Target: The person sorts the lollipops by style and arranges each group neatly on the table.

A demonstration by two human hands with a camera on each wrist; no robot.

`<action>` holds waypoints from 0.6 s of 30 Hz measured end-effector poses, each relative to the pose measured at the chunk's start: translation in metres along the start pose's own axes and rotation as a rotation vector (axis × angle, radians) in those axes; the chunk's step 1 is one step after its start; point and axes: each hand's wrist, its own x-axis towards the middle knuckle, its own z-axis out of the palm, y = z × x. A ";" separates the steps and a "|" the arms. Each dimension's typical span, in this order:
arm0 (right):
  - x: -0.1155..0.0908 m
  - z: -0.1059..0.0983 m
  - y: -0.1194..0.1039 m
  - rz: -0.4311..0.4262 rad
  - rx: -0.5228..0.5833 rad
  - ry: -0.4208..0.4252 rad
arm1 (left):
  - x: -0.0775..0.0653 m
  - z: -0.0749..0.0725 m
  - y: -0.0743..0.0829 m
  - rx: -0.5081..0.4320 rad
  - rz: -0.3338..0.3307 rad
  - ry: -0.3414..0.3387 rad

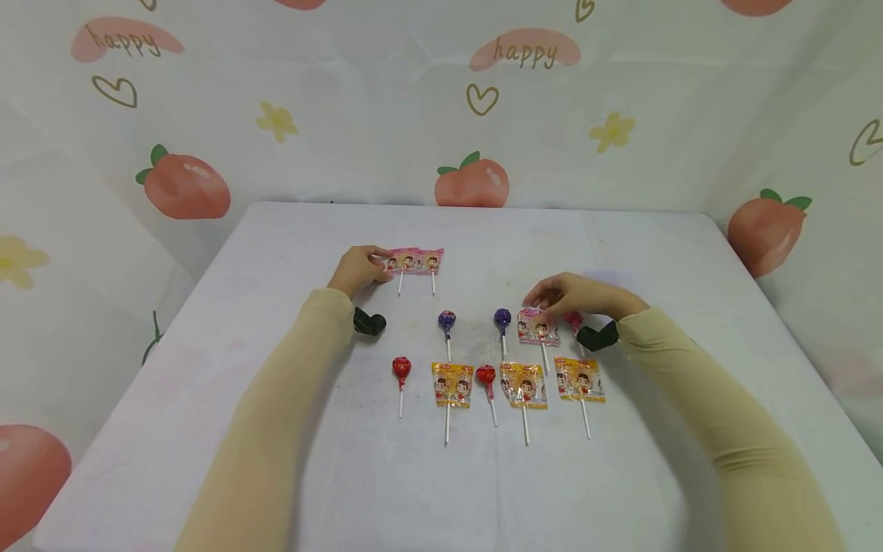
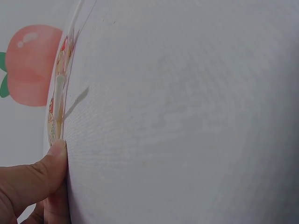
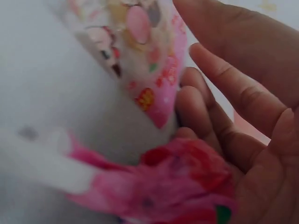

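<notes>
Fingers of the left hand [image 1: 360,270] pinch the edge of two pink packets [image 1: 416,261] toward the back; the right hand [image 1: 579,295] arches over a third packet [image 1: 536,330], grip unclear. A round lollipop [image 3: 182,179] crowds its palm; yellow packets [image 1: 452,383] lie nearer.

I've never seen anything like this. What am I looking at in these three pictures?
There's no machine working here, just a person's bare left hand and right hand. A camera on the head took the wide picture; one on each wrist took the close-ups. On the white table lie lollipops: two purple, two red, three in yellow packets, three in pink packets and a round pink one close to the right hand. The left fingers pinch one pink packet's edge. The right fingers are at another; whether they grip it is unclear.
</notes>
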 end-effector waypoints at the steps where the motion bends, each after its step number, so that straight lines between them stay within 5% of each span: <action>1: 0.000 0.001 0.000 -0.004 -0.005 -0.005 | 0.000 0.000 0.000 0.000 0.001 0.001; 18: 0.001 0.004 -0.005 -0.034 -0.025 -0.039 | 0.000 -0.001 -0.001 0.001 0.024 0.000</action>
